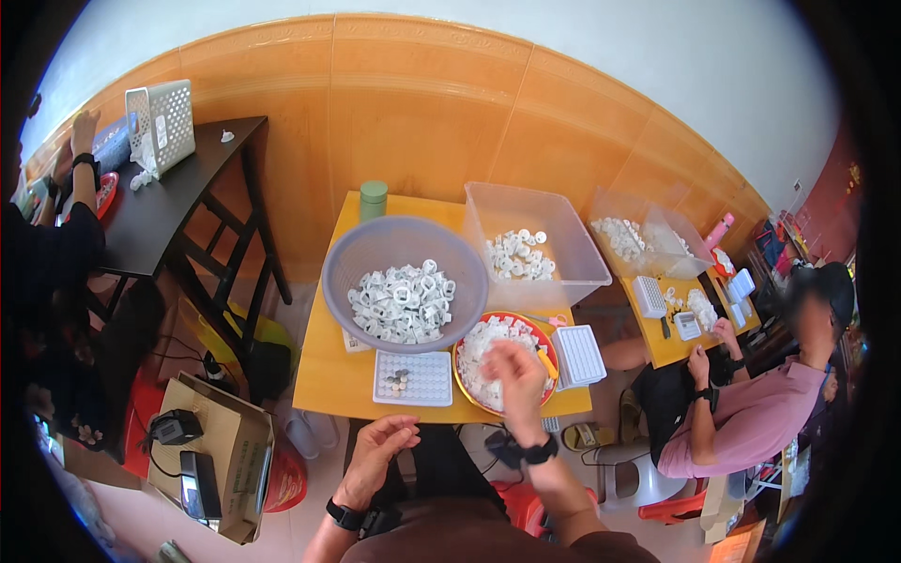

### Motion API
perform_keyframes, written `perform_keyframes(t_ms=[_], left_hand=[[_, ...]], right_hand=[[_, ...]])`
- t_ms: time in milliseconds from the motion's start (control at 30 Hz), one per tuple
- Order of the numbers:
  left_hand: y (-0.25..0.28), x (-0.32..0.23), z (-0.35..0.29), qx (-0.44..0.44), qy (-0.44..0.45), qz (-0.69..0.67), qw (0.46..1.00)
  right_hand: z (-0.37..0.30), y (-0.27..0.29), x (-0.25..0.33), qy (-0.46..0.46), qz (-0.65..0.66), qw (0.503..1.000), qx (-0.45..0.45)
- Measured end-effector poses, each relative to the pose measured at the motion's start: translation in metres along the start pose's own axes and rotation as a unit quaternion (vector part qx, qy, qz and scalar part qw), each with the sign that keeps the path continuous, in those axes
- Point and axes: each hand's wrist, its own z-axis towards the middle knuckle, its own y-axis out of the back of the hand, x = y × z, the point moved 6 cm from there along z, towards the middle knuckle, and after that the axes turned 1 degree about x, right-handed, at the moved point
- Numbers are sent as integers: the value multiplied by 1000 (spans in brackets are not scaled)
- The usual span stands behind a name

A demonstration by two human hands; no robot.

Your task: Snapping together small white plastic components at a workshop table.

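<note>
1) The small white pieces [484, 349] lie heaped in the red-rimmed bowl [458, 372], just right of the frame's centre
2) Your right hand [522, 383] is over the bowl's right side, with the pieces to its left and beneath; its fingers are curled in, but you cannot tell from this view whether they pinch a piece or touch the heap
3) Your left hand [380, 452] is at lower centre, apart from the bowl, which lies to its upper right; thumb and fingertips are drawn near each other, and whether anything is between them cannot be told
4) For handling pieces this small, a light fingertip pinch from the top of the heap should work best; keep your wrist high so the rim isn't knocked
5) Left of the bowl is a white celled tray [435, 368] with a few small round bits [396, 380]; above it, a grey basin [345, 251] of white parts [404, 300]
6) At upper centre-right, a clear bin [584, 267] shares your yellow bench [317, 375]
</note>
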Motion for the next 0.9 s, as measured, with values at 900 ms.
perform_keyframes(t_ms=[900], left_hand=[[119,-125,-155,-187,-263,49,945]], right_hand=[[-123,-1,-118,143,-433,876,155]])
